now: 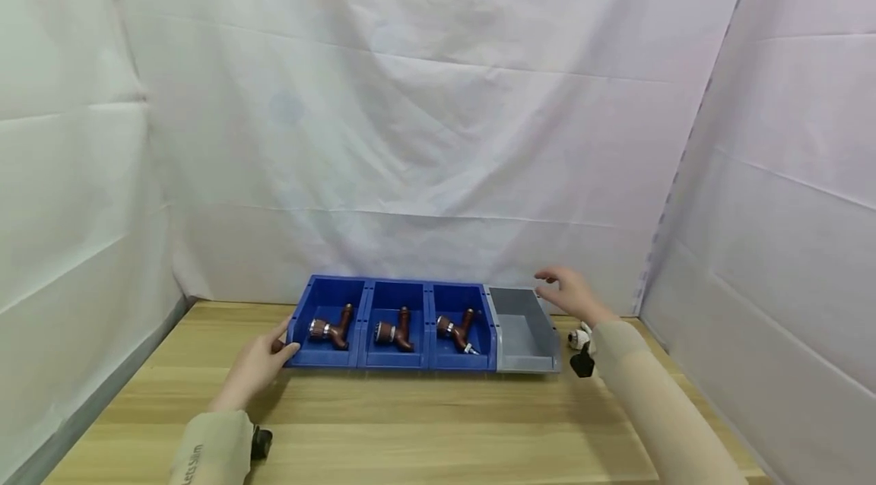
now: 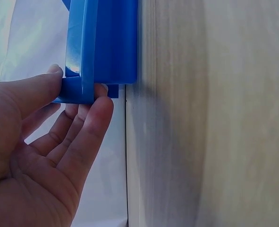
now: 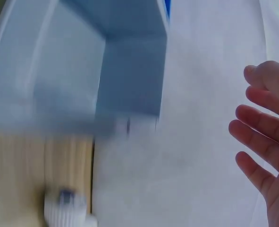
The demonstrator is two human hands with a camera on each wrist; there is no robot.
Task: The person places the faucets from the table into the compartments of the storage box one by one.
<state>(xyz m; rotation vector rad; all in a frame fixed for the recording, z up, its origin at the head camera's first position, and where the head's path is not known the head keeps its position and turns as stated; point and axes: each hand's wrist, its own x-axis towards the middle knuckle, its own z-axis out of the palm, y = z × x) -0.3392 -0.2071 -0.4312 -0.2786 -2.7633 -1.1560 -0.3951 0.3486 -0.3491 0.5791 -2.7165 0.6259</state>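
Observation:
In the head view, three blue bins (image 1: 393, 358) stand in a row with a grey bin (image 1: 527, 348) at their right end. My left hand (image 1: 258, 365) pinches the left wall of the leftmost blue bin between thumb and fingers; the left wrist view shows this grip on the blue bin's edge (image 2: 80, 92). My right hand (image 1: 571, 293) is raised near the grey bin's back right corner, fingers apart and holding nothing. In the right wrist view, the right hand (image 3: 269, 127) is apart from the grey bin (image 3: 132, 75).
Each blue bin holds a brown Y-shaped fitting with a ribbed knob, such as the middle fitting (image 1: 404, 329). A white ribbed fitting (image 1: 578, 337) lies on the wooden table (image 1: 411, 424) right of the grey bin. White curtains (image 1: 411, 128) hang behind and at both sides.

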